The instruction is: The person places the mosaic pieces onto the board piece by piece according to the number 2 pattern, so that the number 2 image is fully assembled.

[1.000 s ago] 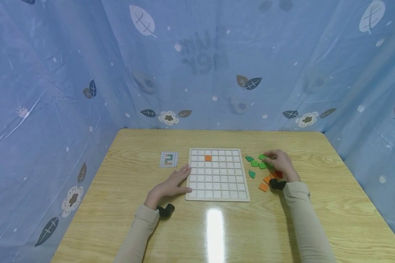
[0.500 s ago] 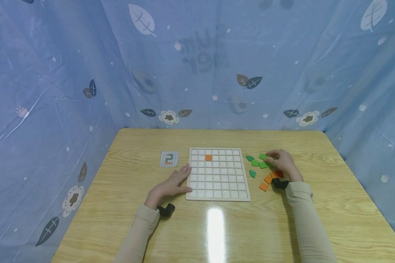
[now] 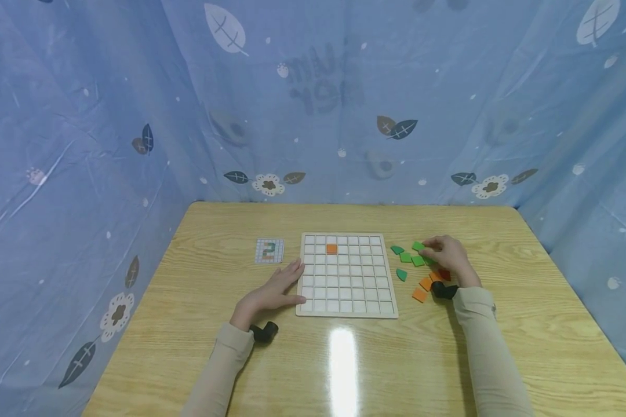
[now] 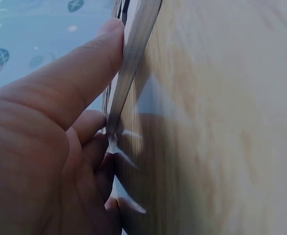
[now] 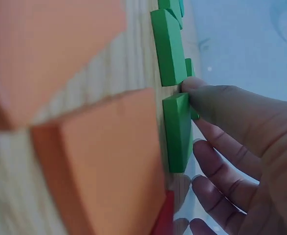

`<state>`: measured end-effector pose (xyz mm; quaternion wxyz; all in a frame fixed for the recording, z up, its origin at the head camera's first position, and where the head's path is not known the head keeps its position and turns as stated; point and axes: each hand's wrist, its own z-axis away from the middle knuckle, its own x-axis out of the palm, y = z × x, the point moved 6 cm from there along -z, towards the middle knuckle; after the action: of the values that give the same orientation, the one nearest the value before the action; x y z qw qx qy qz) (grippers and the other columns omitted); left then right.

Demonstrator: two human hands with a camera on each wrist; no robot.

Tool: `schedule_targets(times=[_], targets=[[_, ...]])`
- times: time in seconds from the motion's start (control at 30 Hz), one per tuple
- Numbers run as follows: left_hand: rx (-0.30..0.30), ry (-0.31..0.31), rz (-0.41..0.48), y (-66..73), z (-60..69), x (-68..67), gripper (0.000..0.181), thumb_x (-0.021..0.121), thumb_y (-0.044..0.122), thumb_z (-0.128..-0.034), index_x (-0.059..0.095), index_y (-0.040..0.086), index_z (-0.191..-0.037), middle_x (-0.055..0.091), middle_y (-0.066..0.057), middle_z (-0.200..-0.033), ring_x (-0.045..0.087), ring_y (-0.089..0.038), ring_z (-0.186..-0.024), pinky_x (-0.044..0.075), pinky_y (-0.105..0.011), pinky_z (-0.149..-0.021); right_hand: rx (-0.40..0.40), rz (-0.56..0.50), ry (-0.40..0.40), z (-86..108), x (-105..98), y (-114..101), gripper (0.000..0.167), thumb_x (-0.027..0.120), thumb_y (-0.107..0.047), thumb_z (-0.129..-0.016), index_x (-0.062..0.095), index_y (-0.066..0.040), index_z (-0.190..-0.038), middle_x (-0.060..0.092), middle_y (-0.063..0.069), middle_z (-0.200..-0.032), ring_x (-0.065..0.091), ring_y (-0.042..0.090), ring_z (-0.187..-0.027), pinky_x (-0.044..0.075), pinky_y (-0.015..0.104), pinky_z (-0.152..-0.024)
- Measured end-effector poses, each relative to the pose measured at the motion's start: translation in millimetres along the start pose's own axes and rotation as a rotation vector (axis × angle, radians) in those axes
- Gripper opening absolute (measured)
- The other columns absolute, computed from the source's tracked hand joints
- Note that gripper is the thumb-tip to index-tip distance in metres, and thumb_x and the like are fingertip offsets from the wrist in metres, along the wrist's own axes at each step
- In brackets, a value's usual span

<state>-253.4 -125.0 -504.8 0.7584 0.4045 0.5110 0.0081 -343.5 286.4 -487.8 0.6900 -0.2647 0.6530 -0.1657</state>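
Observation:
In the head view my left hand [image 3: 273, 291] rests with straight fingers at the left edge of a white gridded board [image 3: 336, 279]. An orange square tile [image 3: 331, 248] lies in one cell near the board's top. Right of the board, my right hand [image 3: 446, 258] has its thumb and index finger at the right edges of a green square tile [image 3: 418, 246], pinching it low at the table. The right wrist view shows the thumb [image 5: 221, 100] partly covering that tile. Another green tile [image 5: 177, 132] lies just beside the thumb.
Several loose tiles lie around the right hand: green squares, dark green curved pieces [image 3: 401, 274], orange squares [image 3: 419, 295] and a red piece [image 3: 445, 275]. A small pattern card [image 3: 269, 251] lies left of the board on the wooden table [image 3: 229, 231]. A blue curtain [image 3: 318, 104] hangs behind.
My right hand has shifted slightly to the right, leaving more of the green tile in sight. The left hand stays at the board's edge; the whole view moves a little.

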Motion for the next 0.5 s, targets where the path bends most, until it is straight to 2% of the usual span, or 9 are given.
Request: schedule_targets(times=[0.2, 0.5], targets=[[0.009, 0.007, 0.012, 2.4, 0.4, -1.9, 0.082, 0.058, 0.038, -0.0904, 0.010, 0.005, -0.149, -0.001, -0.011, -0.156, 0.000, -0.028, -0.143, -0.003, -0.049, -0.115, 0.015, -0.010, 0.006, -0.4, 0.2, -0.7, 0.044, 0.063, -0.032, -0.088, 0.061, 0.001, -0.116, 0.058, 0.026, -0.116, 0.054, 0.041, -0.105, 0.041, 0.056, -0.089], [0.004, 0.010, 0.019, 2.9, 1.9, -2.2, 0.083, 0.058, 0.038, -0.0902, 0.010, 0.004, -0.149, 0.000, -0.012, -0.156, 0.001, -0.029, -0.143, -0.003, -0.050, -0.115, -0.018, -0.024, 0.019, -1.8, 4.7, -9.9, 0.044, 0.063, -0.031, -0.088, 0.061, 0.003, -0.115, 0.055, 0.026, -0.112, 0.055, 0.041, -0.098, 0.045, 0.053, -0.082]])
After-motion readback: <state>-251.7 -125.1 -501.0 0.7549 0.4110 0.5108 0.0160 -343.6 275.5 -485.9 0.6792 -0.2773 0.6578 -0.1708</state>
